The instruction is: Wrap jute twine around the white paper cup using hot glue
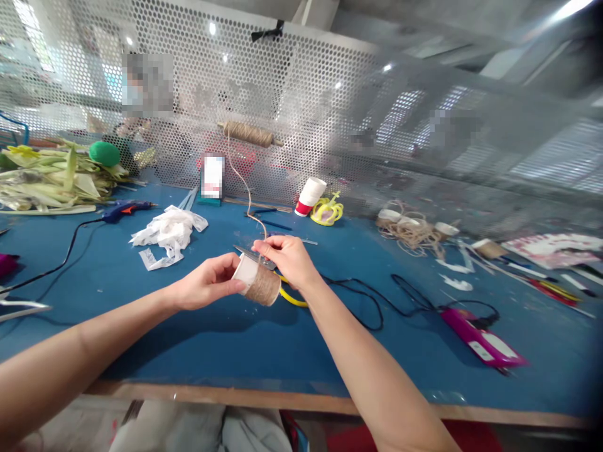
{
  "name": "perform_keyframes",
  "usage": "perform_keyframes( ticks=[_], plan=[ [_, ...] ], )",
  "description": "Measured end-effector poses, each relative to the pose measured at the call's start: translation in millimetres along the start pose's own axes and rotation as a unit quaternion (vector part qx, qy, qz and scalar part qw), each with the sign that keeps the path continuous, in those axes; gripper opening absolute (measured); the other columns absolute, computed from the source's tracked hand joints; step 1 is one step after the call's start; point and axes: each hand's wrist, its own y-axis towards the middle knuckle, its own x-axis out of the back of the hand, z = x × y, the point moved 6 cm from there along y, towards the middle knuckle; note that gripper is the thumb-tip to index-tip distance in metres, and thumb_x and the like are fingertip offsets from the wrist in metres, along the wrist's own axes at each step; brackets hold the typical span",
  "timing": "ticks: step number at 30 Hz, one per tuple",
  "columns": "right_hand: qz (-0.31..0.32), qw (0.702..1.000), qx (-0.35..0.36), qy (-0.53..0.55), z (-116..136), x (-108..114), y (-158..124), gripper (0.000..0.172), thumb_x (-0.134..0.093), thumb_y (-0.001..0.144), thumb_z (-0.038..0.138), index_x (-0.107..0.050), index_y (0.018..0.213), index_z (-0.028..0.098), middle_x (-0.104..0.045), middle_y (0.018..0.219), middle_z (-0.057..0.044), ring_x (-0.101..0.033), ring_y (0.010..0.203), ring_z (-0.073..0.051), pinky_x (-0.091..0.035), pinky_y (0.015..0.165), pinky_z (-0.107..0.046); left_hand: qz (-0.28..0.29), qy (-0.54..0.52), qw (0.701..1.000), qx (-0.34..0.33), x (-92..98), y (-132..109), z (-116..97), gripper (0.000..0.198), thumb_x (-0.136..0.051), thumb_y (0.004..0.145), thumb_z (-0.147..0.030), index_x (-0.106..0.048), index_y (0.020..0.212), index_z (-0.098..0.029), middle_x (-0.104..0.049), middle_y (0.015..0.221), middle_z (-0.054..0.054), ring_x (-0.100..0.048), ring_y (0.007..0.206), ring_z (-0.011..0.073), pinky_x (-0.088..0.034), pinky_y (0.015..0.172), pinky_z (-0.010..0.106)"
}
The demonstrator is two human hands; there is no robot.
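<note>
My left hand point(214, 280) is closed around the white end of a paper cup point(262, 286), which lies tilted on its side above the table. Brown twine is wound round the cup's other half. My right hand point(285, 254) pinches the twine point(249, 204) just above the cup. From there the twine runs up to a spool point(248, 134) at the perforated panel. Scissors with yellow handles point(293, 301) show behind the cup and below my right hand, partly hidden; whether they touch the cup I cannot tell.
Crumpled white plastic point(167, 232) and a blue glue gun point(125, 211) lie left, near corn husks point(51, 179). A phone point(212, 177) and stacked cups point(311, 196) stand by the panel point(320, 94). Rightward are loose twine point(414, 233), a black cable point(362, 289) and a purple power strip point(485, 339).
</note>
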Motion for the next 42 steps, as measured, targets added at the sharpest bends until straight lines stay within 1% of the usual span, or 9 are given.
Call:
perform_keyframes(
  ticks=[11, 17, 21, 23, 25, 28, 32, 38, 42],
  plan=[
    [0.054, 0.996, -0.052, 0.058, -13.9, -9.7, -0.8, 0.031, -0.066, 0.062, 0.044, -0.065, 0.064, 0.013, -0.058, 0.057, 0.001, -0.043, 0.05, -0.007, -0.032, 0.05, -0.021, 0.006, 0.0, 1.0, -0.013, -1.5, -0.9, -3.9, 0.022, -0.056, 0.078, -0.031, -0.042, 0.075, -0.014, -0.045, 0.07, -0.002, -0.04, 0.065, 0.0081, -0.034, 0.06, 0.021],
    [0.059, 0.995, -0.064, 0.044, -25.7, -12.1, 2.2, 0.038, -0.062, 0.066, 0.049, -0.064, 0.068, 0.012, -0.058, 0.061, -0.001, -0.047, 0.054, -0.008, -0.036, 0.051, -0.021, -0.008, 0.006, 1.0, -0.005, -0.3, 0.1, -2.9, 0.023, -0.058, 0.076, -0.033, -0.044, 0.076, -0.014, -0.047, 0.072, -0.002, -0.043, 0.066, 0.0089, -0.035, 0.061, 0.022],
    [0.029, 0.994, -0.098, 0.026, -30.7, 0.4, 3.8, 0.049, -0.045, 0.077, 0.056, -0.063, 0.086, 0.011, -0.061, 0.074, -0.006, -0.053, 0.062, -0.011, -0.043, 0.056, -0.023, -0.072, -0.009, 0.997, -0.004, 11.3, 4.6, 0.7, 0.024, -0.059, 0.074, -0.033, -0.046, 0.078, -0.014, -0.049, 0.072, -0.002, -0.044, 0.066, 0.0087, -0.036, 0.063, 0.022],
    [0.06, 0.991, -0.114, 0.029, -28.1, 1.6, 1.3, 0.052, -0.041, 0.078, 0.058, -0.06, 0.097, 0.013, -0.062, 0.087, -0.009, -0.057, 0.071, -0.014, -0.047, 0.061, -0.026, -0.12, -0.023, 0.992, 0.001, 19.6, 6.5, 4.2, 0.025, -0.061, 0.073, -0.033, -0.047, 0.078, -0.013, -0.05, 0.074, -0.002, -0.046, 0.068, 0.0088, -0.037, 0.065, 0.022],
    [0.113, 0.988, -0.103, 0.022, -21.4, -2.0, -2.6, 0.052, -0.049, 0.075, 0.056, -0.055, 0.107, 0.015, -0.06, 0.098, -0.01, -0.058, 0.078, -0.016, -0.05, 0.063, -0.029, -0.161, -0.048, 0.986, 0.012, 26.3, 7.4, 7.9, 0.026, -0.062, 0.071, -0.033, -0.048, 0.078, -0.013, -0.052, 0.074, -0.001, -0.048, 0.069, 0.0092, -0.037, 0.066, 0.022],
    [0.165, 0.983, -0.078, 0.013, -13.1, -9.5, -7.4, 0.056, -0.063, 0.068, 0.047, -0.051, 0.112, 0.015, -0.057, 0.102, -0.01, -0.057, 0.081, -0.017, -0.052, 0.062, -0.03, -0.193, -0.107, 0.975, 0.034, 31.0, 7.2, 12.0, 0.03, -0.065, 0.068, -0.035, -0.048, 0.078, -0.013, -0.055, 0.073, 0.0, -0.05, 0.067, 0.0099, -0.038, 0.064, 0.023],
    [0.157, 0.982, -0.089, 0.056, -16.3, -12.8, -8.6, 0.049, -0.065, 0.067, 0.043, -0.054, 0.104, 0.013, -0.057, 0.09, -0.007, -0.055, 0.079, -0.016, -0.053, 0.058, -0.028, -0.174, -0.145, 0.973, 0.036, 29.9, 6.7, 9.6, 0.031, -0.069, 0.064, -0.03, -0.051, 0.081, -0.012, -0.057, 0.078, 0.002, -0.053, 0.07, 0.0108, -0.039, 0.067, 0.023],
    [0.108, 0.971, -0.12, 0.176, -34.4, -13.9, -15.7, 0.039, -0.062, 0.07, 0.046, -0.055, 0.093, 0.015, -0.057, 0.079, -0.003, -0.057, 0.067, -0.012, -0.051, 0.052, -0.023, -0.117, -0.028, 0.992, 0.036, 21.9, 6.1, 10.0, 0.036, -0.068, 0.064, -0.023, -0.052, 0.094, -0.011, -0.06, 0.091, 0.005, -0.055, 0.084, 0.017, -0.04, 0.076, 0.028],
    [0.098, 0.972, -0.124, 0.176, -39.2, -18.1, -19.7, 0.038, -0.061, 0.07, 0.047, -0.056, 0.092, 0.016, -0.057, 0.076, -0.001, -0.056, 0.061, -0.01, -0.051, 0.053, -0.024, -0.096, 0.009, 0.995, 0.026, 18.7, 5.4, 11.8, 0.041, -0.064, 0.068, -0.025, -0.05, 0.103, -0.009, -0.061, 0.096, 0.008, -0.056, 0.086, 0.0191, -0.041, 0.078, 0.03]
  ],
)
